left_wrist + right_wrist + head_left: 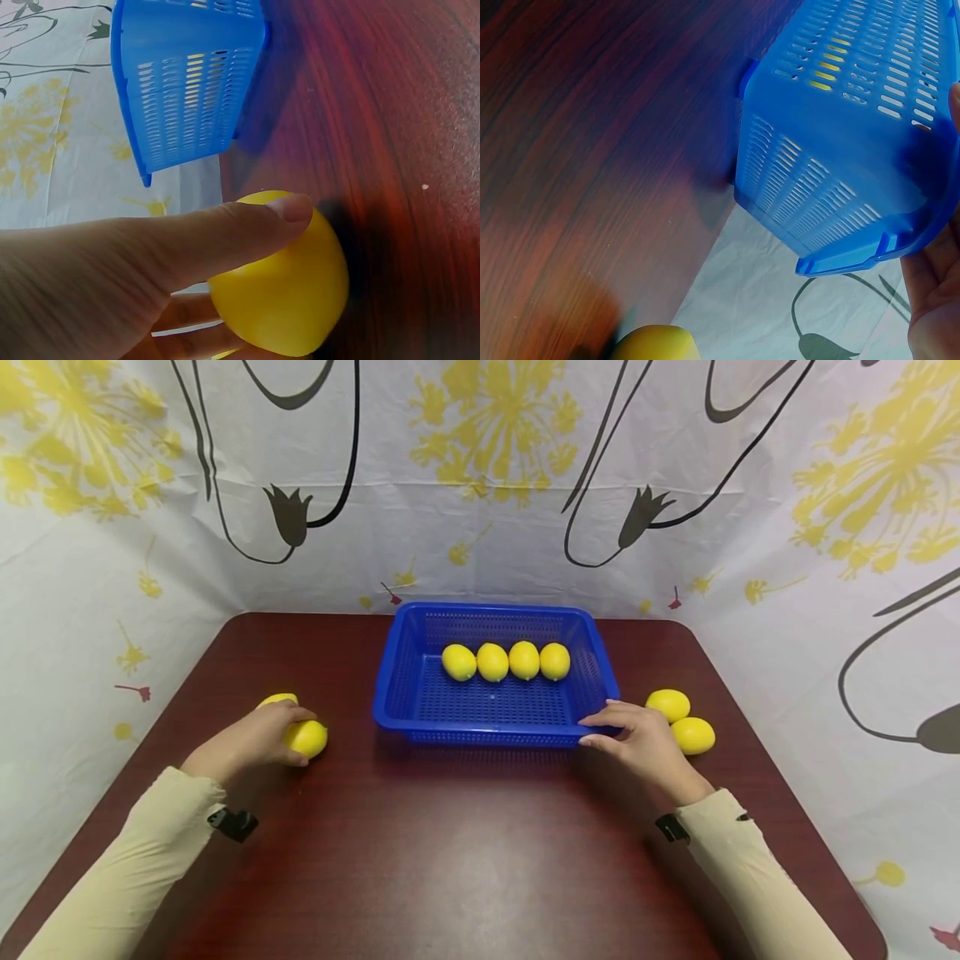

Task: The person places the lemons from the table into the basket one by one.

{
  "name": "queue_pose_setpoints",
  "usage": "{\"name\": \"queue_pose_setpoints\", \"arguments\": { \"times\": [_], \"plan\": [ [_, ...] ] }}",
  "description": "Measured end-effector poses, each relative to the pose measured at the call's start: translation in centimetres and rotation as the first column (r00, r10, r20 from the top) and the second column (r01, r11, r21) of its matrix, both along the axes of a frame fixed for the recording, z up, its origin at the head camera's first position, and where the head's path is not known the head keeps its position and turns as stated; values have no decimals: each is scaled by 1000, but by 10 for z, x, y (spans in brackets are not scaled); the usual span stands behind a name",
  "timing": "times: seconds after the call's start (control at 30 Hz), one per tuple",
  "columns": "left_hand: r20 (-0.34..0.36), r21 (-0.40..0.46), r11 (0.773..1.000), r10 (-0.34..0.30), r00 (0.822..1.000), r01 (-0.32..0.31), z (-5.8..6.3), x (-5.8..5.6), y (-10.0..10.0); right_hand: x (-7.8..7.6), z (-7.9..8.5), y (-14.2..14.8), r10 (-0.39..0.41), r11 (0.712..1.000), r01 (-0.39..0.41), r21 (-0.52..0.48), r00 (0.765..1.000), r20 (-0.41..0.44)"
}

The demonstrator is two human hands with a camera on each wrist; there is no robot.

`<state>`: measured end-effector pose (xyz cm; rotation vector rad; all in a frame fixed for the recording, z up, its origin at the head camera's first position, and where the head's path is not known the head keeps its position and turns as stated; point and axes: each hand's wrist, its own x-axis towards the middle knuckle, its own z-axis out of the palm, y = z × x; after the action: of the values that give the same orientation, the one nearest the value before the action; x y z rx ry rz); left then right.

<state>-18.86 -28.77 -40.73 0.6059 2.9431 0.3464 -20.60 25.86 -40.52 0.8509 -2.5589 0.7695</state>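
My left hand (258,739) grips a yellow lemon (307,739) on the left of the table, the thumb (262,225) lying across it in the left wrist view. A second lemon (279,699) shows just behind that hand, partly covered by it. With thumb and fingers, my right hand (641,743) pinches the near right corner of a blue perforated plastic basket (487,727). Inside the basket, several lemons (492,662) form a row towards its back. The right wrist view shows the basket's outer side (840,150) with my fingers at its rim.
Two more lemons (668,704) lie together to the right of the basket, beside my right hand. The dark red-brown wooden table (480,860) has rounded corners. A white cloth (480,543) with yellow and grey flower prints hangs behind it and along both sides.
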Motion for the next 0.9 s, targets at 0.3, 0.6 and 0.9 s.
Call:
{"name": "queue_pose_setpoints", "arguments": {
  "times": [0.3, 0.6, 0.9],
  "plan": [
    [-72, 10, 1000, -3, 997, 4, -3, 1, 6, 0, 0, 0, 10, 1000, -10, -10, 1000, 2],
    [-75, -7, 999, 41, 996, -42, -6, 0, 10, 2, 2, -2, 1, 1000, 0, -13, 1000, 13],
    [-37, 0, 999, 52, 998, -52, -11, -3, 12, 2, 1, -1, -1, 1000, 1, -7, 1000, 8]
  ]
}}
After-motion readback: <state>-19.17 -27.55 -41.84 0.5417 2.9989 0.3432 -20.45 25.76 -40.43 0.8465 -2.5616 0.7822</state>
